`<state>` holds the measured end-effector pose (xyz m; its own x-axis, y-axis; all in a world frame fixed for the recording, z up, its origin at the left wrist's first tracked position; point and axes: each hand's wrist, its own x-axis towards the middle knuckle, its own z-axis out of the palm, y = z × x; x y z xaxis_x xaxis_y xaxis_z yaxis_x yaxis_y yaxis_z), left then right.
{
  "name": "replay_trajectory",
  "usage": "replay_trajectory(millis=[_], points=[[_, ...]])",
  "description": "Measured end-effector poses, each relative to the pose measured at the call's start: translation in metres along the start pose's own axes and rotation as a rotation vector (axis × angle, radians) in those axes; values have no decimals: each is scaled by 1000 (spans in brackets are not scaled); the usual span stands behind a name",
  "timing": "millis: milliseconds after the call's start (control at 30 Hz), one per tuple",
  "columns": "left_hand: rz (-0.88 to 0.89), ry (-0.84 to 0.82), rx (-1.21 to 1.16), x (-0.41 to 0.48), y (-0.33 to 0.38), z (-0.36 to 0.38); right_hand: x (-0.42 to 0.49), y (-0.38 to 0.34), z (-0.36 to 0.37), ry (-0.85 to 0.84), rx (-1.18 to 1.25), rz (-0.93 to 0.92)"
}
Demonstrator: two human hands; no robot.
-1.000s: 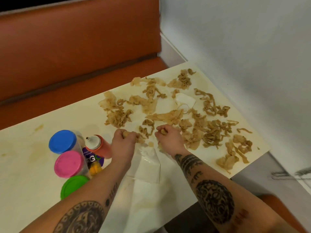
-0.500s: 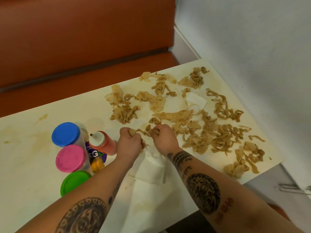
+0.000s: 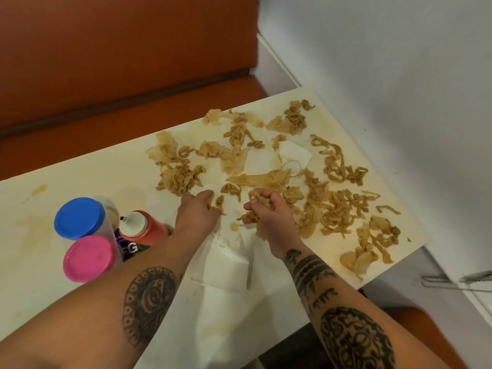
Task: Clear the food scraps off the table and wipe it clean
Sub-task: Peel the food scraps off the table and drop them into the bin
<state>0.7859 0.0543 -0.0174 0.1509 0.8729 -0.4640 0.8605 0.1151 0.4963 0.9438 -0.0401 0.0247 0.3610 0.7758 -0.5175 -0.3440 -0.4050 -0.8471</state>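
Note:
Brown, limp food scraps (image 3: pixel 335 209) lie scattered over the right half of the cream table (image 3: pixel 80 177), which carries tan stains. My right hand (image 3: pixel 269 214) grips a clump of scraps, fingers curled round it. My left hand (image 3: pixel 197 211) lies on the table beside it, its thumb and fingers touching a small scrap (image 3: pixel 217 205). A white paper napkin (image 3: pixel 226 259) sits crumpled under and between my forearms near the front edge. Another small white paper piece (image 3: pixel 294 153) lies among the scraps.
At the left stand tubs with a blue lid (image 3: pixel 78 218) and a pink lid (image 3: pixel 89 258), plus an orange squeeze bottle (image 3: pixel 143 227) with a white cap. An orange bench (image 3: pixel 119 75) runs behind the table. A grey wall (image 3: pixel 399 75) borders the right side.
My right hand has closed round a clump of scraps and lifted it slightly. My left hand has opened out and reached a little farther across the table. The camera view shifted left.

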Motion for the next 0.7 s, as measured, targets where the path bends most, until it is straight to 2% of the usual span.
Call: replay_trajectory(millis=[100,233,467,600,700], points=[[79,3,9,1,-1,2,8,5,2,64,-129,-28],[171,15,58,4,-3,4,30,3,11,83,-677,-229],[46,113,-140,-9,3,1,72,-5,40,-30,-1275,-313],[56,162,-256,-26,12,-1,73,5,43,-36,-1431,-320],[46,161,-322,-37,16,-4,66,6,44,-52,-1377,-306]])
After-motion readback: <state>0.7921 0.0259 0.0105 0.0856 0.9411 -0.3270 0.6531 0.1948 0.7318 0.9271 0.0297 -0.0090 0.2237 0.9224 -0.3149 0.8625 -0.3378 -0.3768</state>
